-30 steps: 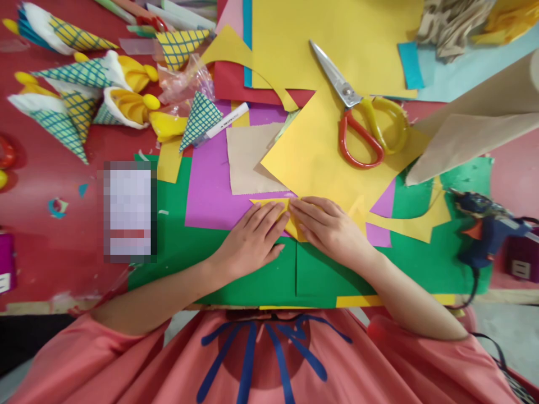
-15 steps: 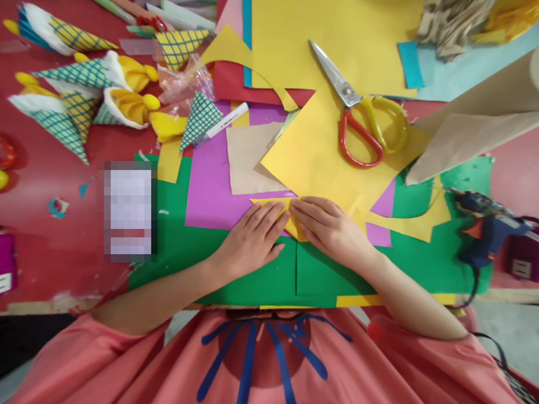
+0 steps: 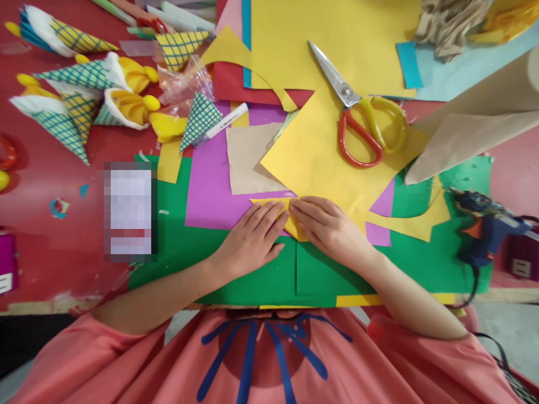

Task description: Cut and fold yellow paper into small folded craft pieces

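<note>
A small folded yellow paper piece (image 3: 293, 224) lies on the purple sheet (image 3: 209, 185) and green sheet (image 3: 252, 278) near the table's front. My left hand (image 3: 252, 240) lies flat on its left part, fingers together and pointing up-right. My right hand (image 3: 328, 227) presses flat on its right part, fingers pointing left. The fingertips of both hands nearly meet over the paper, and most of it is hidden beneath them. Just beyond my fingers lies a larger yellow paper square (image 3: 315, 154), turned like a diamond.
Red and yellow scissors (image 3: 357, 112) rest on the yellow sheets behind. A blue glue gun (image 3: 484, 227) sits at the right. Several patterned paper cones with yellow flowers (image 3: 80, 95) crowd the back left. A marker (image 3: 223, 123), a tan paper piece (image 3: 248, 160) and brown paper (image 3: 471, 129) lie around.
</note>
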Demonstrator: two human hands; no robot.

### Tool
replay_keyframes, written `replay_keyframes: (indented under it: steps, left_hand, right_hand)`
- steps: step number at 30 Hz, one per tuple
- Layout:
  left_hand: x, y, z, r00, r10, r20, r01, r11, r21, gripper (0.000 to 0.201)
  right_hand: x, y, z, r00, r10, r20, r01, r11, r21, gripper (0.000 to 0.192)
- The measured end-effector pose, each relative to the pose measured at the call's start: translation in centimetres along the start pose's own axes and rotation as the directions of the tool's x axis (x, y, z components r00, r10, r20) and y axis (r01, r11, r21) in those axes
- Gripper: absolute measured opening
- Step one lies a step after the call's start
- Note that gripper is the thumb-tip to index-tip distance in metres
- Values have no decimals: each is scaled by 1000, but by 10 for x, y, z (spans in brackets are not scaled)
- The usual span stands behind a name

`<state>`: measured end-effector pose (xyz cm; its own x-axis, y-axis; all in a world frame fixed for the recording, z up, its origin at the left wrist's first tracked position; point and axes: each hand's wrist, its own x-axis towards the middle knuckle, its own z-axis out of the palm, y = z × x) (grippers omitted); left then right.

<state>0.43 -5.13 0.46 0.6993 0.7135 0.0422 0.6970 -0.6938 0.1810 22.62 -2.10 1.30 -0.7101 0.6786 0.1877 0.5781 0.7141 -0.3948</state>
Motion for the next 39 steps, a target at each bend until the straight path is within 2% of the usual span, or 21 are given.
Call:
replay_keyframes:
  steps: [6,10,14,24,33,39]
  left_hand:
    - [1,-3,-3,999,8,-40,-9,1000,-8,56]
    - [3,-7,-8,997,22,-72,-26,998,-53,44]
    - [3,-10,-14,993,45,-108,-43,999,15,36]
    - [-2,-28,-30,977,-1,-214,24,994,104,27]
    - [-4,-25,-37,988,-53,-146,66,994,90,28]
    - [-3,-15,-42,998,-25,-54,36,975,218,31]
  right_hand:
    - [-1,-2,1,1000,-9,10,9,999,-36,36]
    - [0,-4,1,1000,5,9,-4,998,-67,35]
    - [1,-5,-1,1000,9,17,-8,997,-79,34]
    - [1,-7,0,999,34,16,-34,999,-40,34]
    - [1,-7,-1,997,69,43,-69,998,10,37]
    - [2,-8,-2,997,65,40,-65,998,-15,34]
